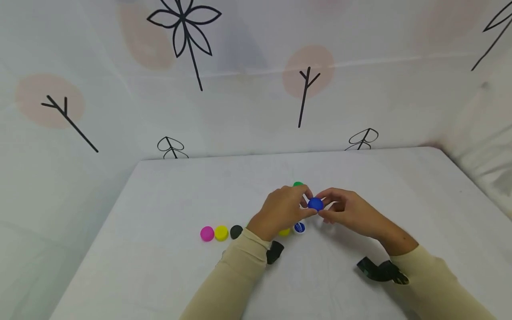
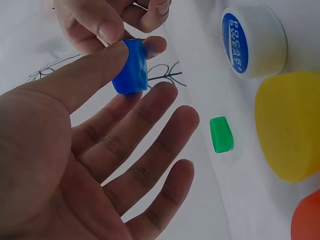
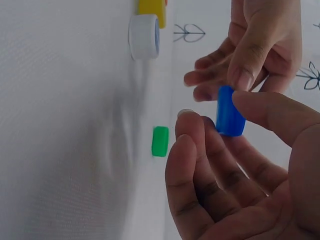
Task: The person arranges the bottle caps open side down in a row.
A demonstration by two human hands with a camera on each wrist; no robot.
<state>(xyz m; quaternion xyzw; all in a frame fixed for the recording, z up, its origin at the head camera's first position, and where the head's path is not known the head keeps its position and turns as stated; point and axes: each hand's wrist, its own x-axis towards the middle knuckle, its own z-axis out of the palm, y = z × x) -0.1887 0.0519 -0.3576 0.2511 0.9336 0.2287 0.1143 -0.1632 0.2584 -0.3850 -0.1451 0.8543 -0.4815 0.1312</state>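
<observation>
A blue bottle cap [image 1: 315, 204] is held up off the table between both hands. My left hand [image 1: 282, 209] pinches it with thumb and forefinger, its other fingers spread apart in the left wrist view. From the opposite side my right hand [image 1: 356, 215] pinches the same cap, thumb on one face and fingers behind. Beyond the hands lies a green cap [image 3: 160, 141], partly covered by the left hand in the head view. Nearer, a white cap with a blue lettered top [image 2: 260, 42] sits beside a yellow cap [image 2: 290, 127]. An orange-red cap [image 2: 307, 220] shows at the frame edge.
Left of my left forearm, a pink cap [image 1: 207, 234], another yellow cap [image 1: 221, 233] and a dark cap [image 1: 236, 231] line up on the white-covered table [image 1: 132, 275]. Black straps [image 1: 376, 270] hang at the wrists. A patterned cloth [image 1: 244, 111] rises behind the table.
</observation>
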